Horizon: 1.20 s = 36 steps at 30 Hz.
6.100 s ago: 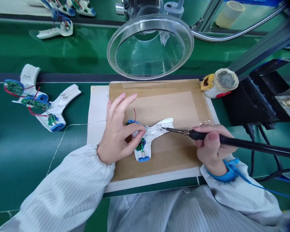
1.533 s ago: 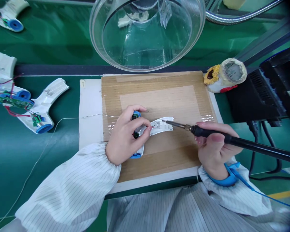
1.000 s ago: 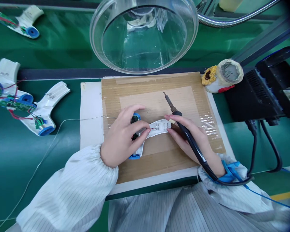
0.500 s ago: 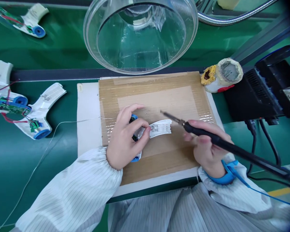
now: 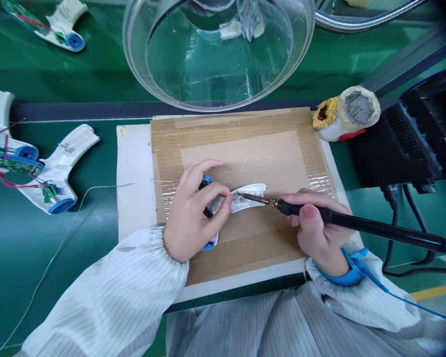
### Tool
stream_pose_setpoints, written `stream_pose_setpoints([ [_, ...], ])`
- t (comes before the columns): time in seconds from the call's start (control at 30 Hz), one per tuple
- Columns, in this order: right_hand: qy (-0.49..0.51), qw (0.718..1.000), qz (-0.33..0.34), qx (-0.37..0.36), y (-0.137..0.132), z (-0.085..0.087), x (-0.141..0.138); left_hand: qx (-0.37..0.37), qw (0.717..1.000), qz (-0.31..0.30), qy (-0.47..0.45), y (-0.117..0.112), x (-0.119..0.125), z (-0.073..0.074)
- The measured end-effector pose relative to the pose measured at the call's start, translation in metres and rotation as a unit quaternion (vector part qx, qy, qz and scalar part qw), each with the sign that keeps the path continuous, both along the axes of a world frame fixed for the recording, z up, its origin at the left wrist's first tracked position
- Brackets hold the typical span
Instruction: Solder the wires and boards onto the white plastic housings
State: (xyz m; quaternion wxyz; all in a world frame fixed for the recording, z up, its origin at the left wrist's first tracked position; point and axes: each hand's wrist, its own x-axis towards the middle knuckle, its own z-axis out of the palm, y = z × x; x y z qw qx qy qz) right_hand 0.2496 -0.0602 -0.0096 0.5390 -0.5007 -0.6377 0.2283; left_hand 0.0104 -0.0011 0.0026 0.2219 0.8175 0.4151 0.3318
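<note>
A white plastic half-shell with blue ends [image 5: 250, 194] lies on the brown cardboard work board [image 5: 245, 148]. My left hand [image 5: 195, 213] covers its left part, fingers curled and pinching at the shell beside a thin solder wire [image 5: 107, 187] that runs off to the left. My right hand [image 5: 315, 230] is closed round a black soldering iron [image 5: 357, 225], held like a pen. The iron's metal tip [image 5: 247, 197] rests on the shell's upper arm, close to my left fingertips. A blue wrist strap [image 5: 351, 260] is on my right wrist.
A clear fume-extractor hood [image 5: 215, 54] hangs above the board's far edge. More white shells with green circuit boards [image 5: 40, 168] lie on the green mat at left. A sponge holder [image 5: 347, 111] and a black soldering station [image 5: 405, 144] stand at right.
The iron tip, lifted and pointing away a second ago, has swung back down onto the shell. My left hand has kept its hold.
</note>
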Motion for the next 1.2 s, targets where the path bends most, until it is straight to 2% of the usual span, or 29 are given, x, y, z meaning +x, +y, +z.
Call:
stream_pose_setpoints([
  [0.17,0.018,0.999,-0.023,-0.036,-0.001,0.001,-0.002,0.000,1.000,-0.001,0.005,0.000,0.000,0.000],
  [0.33,0.078,0.993,-0.093,-0.010,0.002,0.006,-0.004,0.010,1.000,-0.001,0.002,0.000,0.000,0.000],
  [0.4,0.034,0.996,-0.070,-0.036,0.006,0.009,-0.003,0.012,1.000,-0.003,0.001,0.000,0.000,-0.001],
  [0.5,-0.103,0.989,0.036,-0.097,0.012,0.008,-0.001,0.015,1.000,-0.005,0.000,0.000,0.000,-0.003],
  [0.57,-0.157,0.977,0.100,-0.106,0.015,0.005,-0.001,0.016,1.000,-0.004,0.001,0.001,0.000,-0.003],
  [0.63,-0.178,0.974,0.113,-0.085,0.016,0.002,-0.001,0.022,1.000,-0.005,-0.002,0.000,0.000,-0.003],
  [0.7,-0.175,0.980,0.085,-0.042,0.015,0.002,-0.002,0.038,0.999,-0.008,-0.009,0.000,-0.001,0.000],
  [0.8,-0.158,0.986,0.057,0.018,0.009,0.007,0.000,0.079,0.996,-0.019,-0.031,0.000,-0.004,0.006],
  [0.97,-0.179,0.981,0.036,0.058,-0.008,0.009,0.007,0.115,0.991,-0.036,-0.060,-0.002,-0.008,0.019],
  [1.1,-0.164,0.981,0.075,0.069,-0.014,0.010,0.007,0.057,0.995,-0.044,-0.073,-0.012,-0.013,0.037],
  [1.2,-0.165,0.977,0.099,0.097,-0.012,0.016,0.009,-0.007,1.000,-0.026,-0.014,-0.011,-0.041,0.055],
])
